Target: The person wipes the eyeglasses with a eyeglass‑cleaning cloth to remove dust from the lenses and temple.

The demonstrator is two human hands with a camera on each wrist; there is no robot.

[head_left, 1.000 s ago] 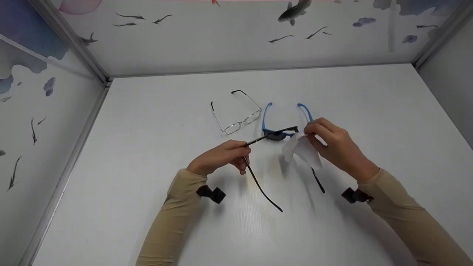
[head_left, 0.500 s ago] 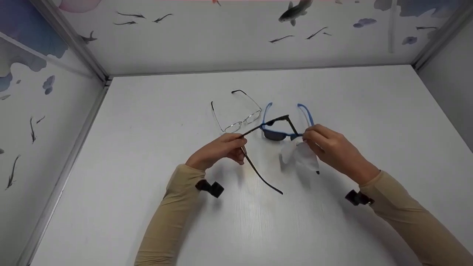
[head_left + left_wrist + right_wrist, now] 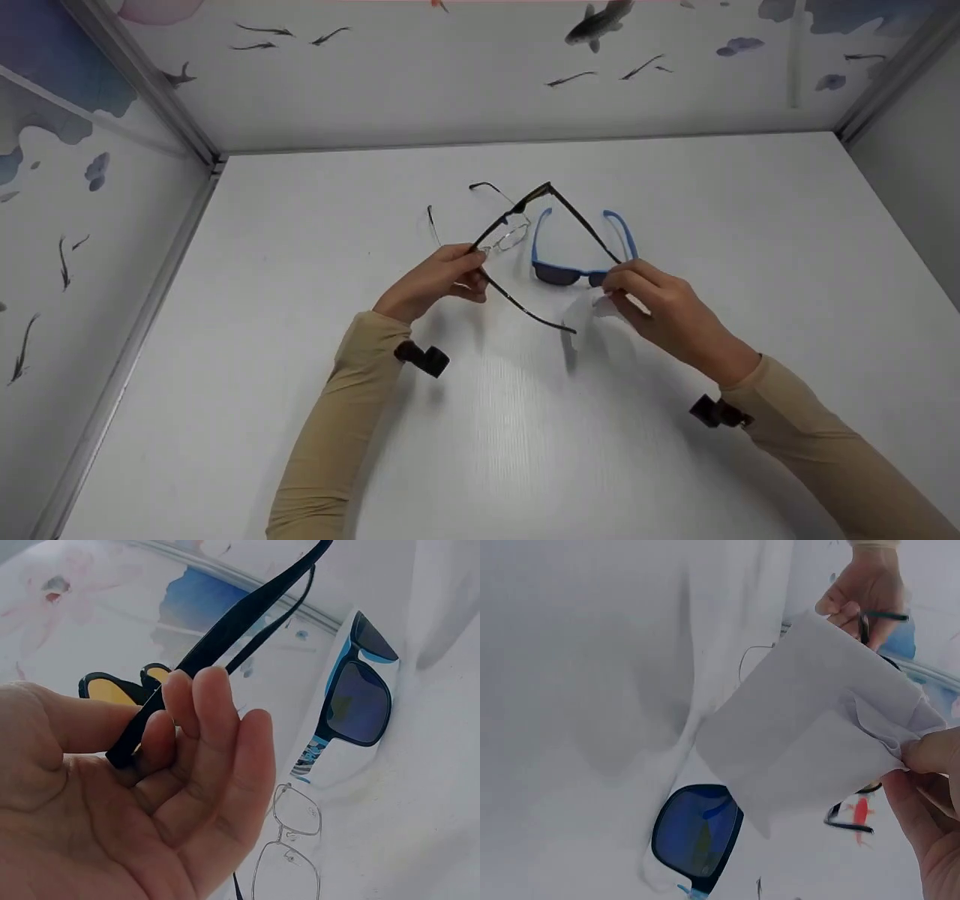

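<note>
Between its thumb and fingers my left hand (image 3: 433,283) pinches one corner of black-framed glasses (image 3: 534,195), raised above the table with both arms unfolded. Their lenses look yellow in the left wrist view. My right hand (image 3: 669,309) pinches a pale cloth (image 3: 802,727) by a folded edge; the cloth hangs down and is mostly hidden in the head view. One arm of the black glasses ends at the right fingers; whether they touch it, I cannot tell. Below, blue-and-black sunglasses (image 3: 556,274) rest on the table, partly covered by the right hand.
Thin wire-framed glasses (image 3: 513,237) lie left of the sunglasses, arms pointing back, partly behind the left hand and black glasses. A white table (image 3: 300,225) carries everything. Panels printed with fish (image 3: 596,26) rise at the back and left. Each sleeve bears a small black camera (image 3: 422,358).
The left hand has moved up and slightly left, and the black glasses have turned so their front points farther back. The right hand has shifted slightly left; less of the cloth shows.
</note>
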